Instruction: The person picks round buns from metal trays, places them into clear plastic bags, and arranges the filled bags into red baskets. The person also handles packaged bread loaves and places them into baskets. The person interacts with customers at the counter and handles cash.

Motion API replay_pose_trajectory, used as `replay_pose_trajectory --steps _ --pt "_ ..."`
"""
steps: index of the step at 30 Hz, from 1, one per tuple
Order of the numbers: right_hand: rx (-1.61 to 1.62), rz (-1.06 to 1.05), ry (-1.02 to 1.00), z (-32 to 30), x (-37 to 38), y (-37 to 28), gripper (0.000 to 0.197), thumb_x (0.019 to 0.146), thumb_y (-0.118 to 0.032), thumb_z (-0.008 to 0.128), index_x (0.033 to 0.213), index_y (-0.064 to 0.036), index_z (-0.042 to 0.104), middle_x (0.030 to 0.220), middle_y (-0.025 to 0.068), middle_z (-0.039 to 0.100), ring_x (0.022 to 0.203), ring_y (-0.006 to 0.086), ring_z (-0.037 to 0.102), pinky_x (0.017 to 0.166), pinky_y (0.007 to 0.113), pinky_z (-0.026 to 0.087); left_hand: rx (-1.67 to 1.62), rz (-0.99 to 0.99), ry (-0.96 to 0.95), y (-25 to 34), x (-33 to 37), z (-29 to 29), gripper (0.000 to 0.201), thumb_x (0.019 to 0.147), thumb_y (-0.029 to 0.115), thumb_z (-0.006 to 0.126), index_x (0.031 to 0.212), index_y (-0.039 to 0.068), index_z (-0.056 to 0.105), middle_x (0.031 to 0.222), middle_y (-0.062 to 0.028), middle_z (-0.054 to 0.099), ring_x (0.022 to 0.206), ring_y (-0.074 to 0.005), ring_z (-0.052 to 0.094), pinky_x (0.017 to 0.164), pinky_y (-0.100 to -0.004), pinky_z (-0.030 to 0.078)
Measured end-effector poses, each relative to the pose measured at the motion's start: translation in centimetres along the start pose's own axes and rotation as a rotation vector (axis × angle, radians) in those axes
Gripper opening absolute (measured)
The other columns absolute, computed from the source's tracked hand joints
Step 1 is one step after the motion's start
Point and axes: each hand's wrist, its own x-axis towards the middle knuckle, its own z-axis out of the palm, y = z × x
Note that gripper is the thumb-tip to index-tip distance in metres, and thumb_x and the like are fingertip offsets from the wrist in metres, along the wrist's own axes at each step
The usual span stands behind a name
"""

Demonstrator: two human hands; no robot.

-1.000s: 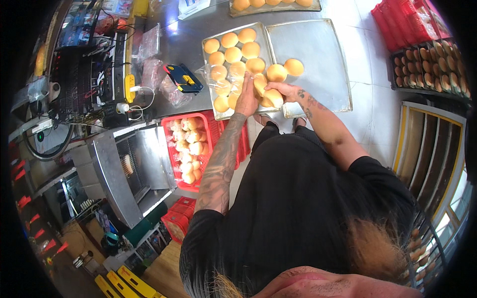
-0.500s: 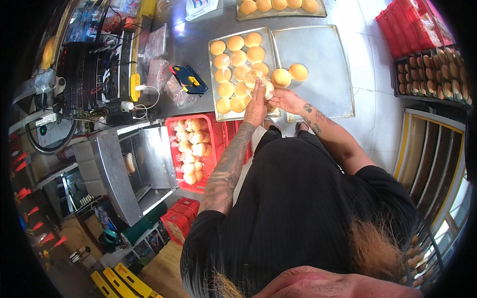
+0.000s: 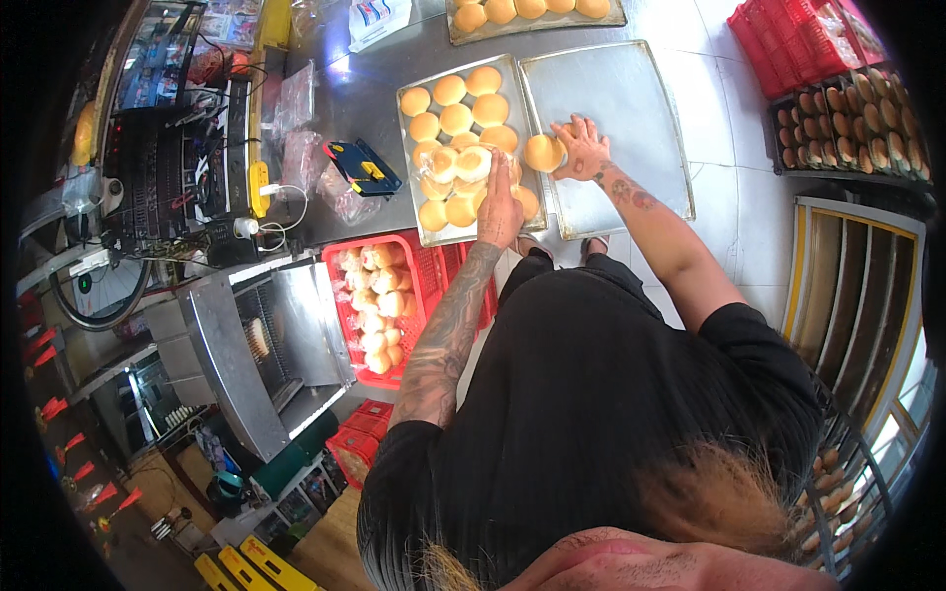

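Note:
My left hand (image 3: 501,205) holds a clear plastic bag (image 3: 425,164) with a few round golden buns in it, above the left metal tray (image 3: 406,158). Rows of loose buns (image 3: 449,91) lie on that tray, some hidden behind the bag and the hand. Over at the neighbouring tray (image 3: 616,84), my right hand (image 3: 583,153) curves its fingers over a bun that it mostly hides. Right beside its fingertips, another bun (image 3: 543,153) sits at the inner edge of the two trays.
A red crate (image 3: 419,271) of bagged buns stands left of my legs. On the steel table lie a dark blue and yellow device (image 3: 365,167) and plastic bags (image 3: 299,98). Another bun tray (image 3: 537,28) is at the far edge. Red crates (image 3: 774,59) and filled racks stand right.
My right hand has left the bag and moved right onto a bun on the other tray. The bag has swung left in my left hand, its buns now plainly showing.

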Motion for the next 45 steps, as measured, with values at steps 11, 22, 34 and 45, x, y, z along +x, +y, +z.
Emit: replay_pose_trajectory --steps 11,22,34,45 --pt "0.251 0.061 0.105 4.9 -3.0 1.3 0.079 0.076 -0.047 0.08 0.147 -0.0323 0.05 0.141 0.01 0.048 0.136 0.0338 0.044 0.102 0.065 0.044 0.039 0.017 0.045 -1.3 2.5 1.1 0.081 0.082 -0.011 0.052 0.158 -0.009 0.025 0.169 -0.0285 0.023 0.157 -0.0411 0.023 0.128 -0.0432 0.027" --pt "0.345 0.135 0.064 0.9 -2.4 -2.8 0.09 0.073 -0.051 0.084 0.152 -0.0261 0.05 0.133 0.0108 0.065 0.127 0.0354 0.06 0.104 0.052 0.051 -0.013 -0.029 -0.006 -1.2 3.3 0.2 0.085 0.081 -0.009 0.053 0.16 -0.009 0.024 0.169 -0.0293 0.022 0.16 -0.0404 0.018 0.131 -0.0425 0.02" --pt "1.523 -0.057 -0.062 -1.5 -1.0 -8.6 0.077 0.087 -0.017 0.084 0.152 -0.0014 0.047 0.14 0.015 0.063 0.128 0.0307 0.062 0.112 0.042 0.049 -0.085 0.038 0.028 0.6 1.7 -5.2 0.092 0.077 -0.015 0.053 0.162 -0.003 0.021 0.17 -0.029 0.017 0.16 -0.0425 0.015 0.13 -0.0436 0.021" --pt "0.133 -0.801 0.433 -8.9 -0.8 -10.5 0.035 0.093 -0.048 0.069 0.103 -0.0143 0.077 0.105 0.002 0.072 0.105 0.0284 0.064 0.091 0.038 0.053 -0.266 0.005 0.302 0.0 1.5 -10.2 0.073 0.087 0.002 0.074 0.153 0.0 0.042 0.151 -0.0227 0.049 0.136 -0.0315 0.054 0.101 -0.0368 0.049"
